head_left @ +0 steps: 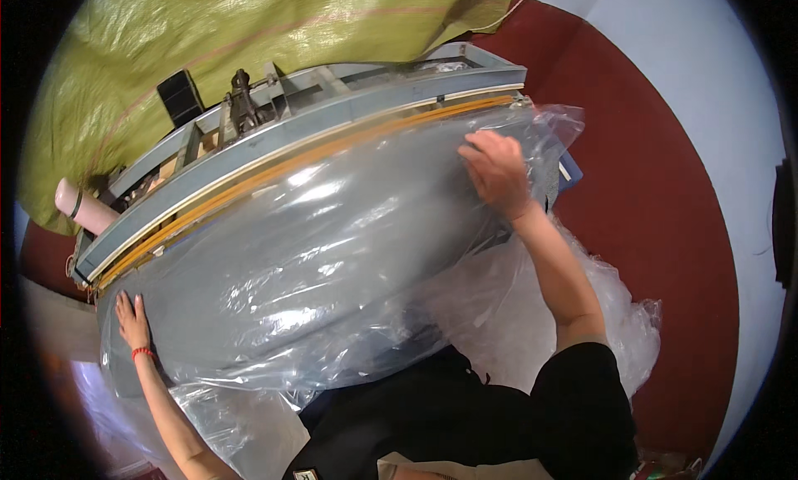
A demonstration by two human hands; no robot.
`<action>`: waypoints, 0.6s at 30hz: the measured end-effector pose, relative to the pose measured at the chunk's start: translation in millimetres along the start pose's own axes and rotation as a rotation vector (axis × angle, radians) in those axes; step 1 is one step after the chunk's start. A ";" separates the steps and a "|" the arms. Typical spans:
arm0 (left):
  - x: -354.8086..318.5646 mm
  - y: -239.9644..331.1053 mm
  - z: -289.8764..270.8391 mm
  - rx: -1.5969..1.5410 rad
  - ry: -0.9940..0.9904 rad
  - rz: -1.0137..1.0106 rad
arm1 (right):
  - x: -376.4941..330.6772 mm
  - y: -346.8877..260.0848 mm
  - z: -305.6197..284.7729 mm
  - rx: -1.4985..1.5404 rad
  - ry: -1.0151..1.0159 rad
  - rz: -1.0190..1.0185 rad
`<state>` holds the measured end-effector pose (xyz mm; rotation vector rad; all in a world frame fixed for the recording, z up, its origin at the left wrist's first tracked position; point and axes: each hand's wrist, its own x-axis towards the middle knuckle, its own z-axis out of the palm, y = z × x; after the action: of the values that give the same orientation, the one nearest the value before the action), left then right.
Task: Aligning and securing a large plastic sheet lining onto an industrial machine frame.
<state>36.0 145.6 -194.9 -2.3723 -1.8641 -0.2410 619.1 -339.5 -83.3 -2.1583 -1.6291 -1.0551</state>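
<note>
I had a big sheet of clear plastic film (332, 256) spread over the grey table in front of me, its far edge lying along the long sealing bar (291, 152) with the yellow strip. My left hand (131, 318) lay flat on the film's near left corner, fingers stretched out and released, pressing down rather than gripping; a red band sat on that wrist. My right hand (497, 171) rested on the film at its far right end, close to the bar, fingers bent loosely over the plastic; I could not tell whether they pinched it. More crumpled film (615, 322) hung beside my right arm. A green tarp (249, 31) covered the wall behind the machine.
</note>
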 end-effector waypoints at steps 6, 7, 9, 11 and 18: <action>9.3 -60.7 3.4 0.054 0.002 0.090 | -110.1 81.4 48.8 -0.171 -0.335 0.660; 13.2 -73.1 6.2 0.044 0.010 0.097 | -114.2 80.1 45.7 -0.144 -0.383 0.705; 24.1 -87.1 7.8 0.025 0.014 0.103 | -110.1 74.0 41.1 -0.101 -0.420 0.719; 33.6 -96.3 7.9 0.099 -0.008 -0.006 | -104.1 68.7 38.3 -0.122 -0.495 0.754; 23.9 -164.9 3.3 -0.385 0.551 -0.006 | -53.1 30.4 58.4 -0.073 -0.326 0.580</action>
<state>-118.5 208.0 -194.7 -2.1824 -1.6593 -1.2107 663.8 -355.5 -153.2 -2.7139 -0.9532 -0.6167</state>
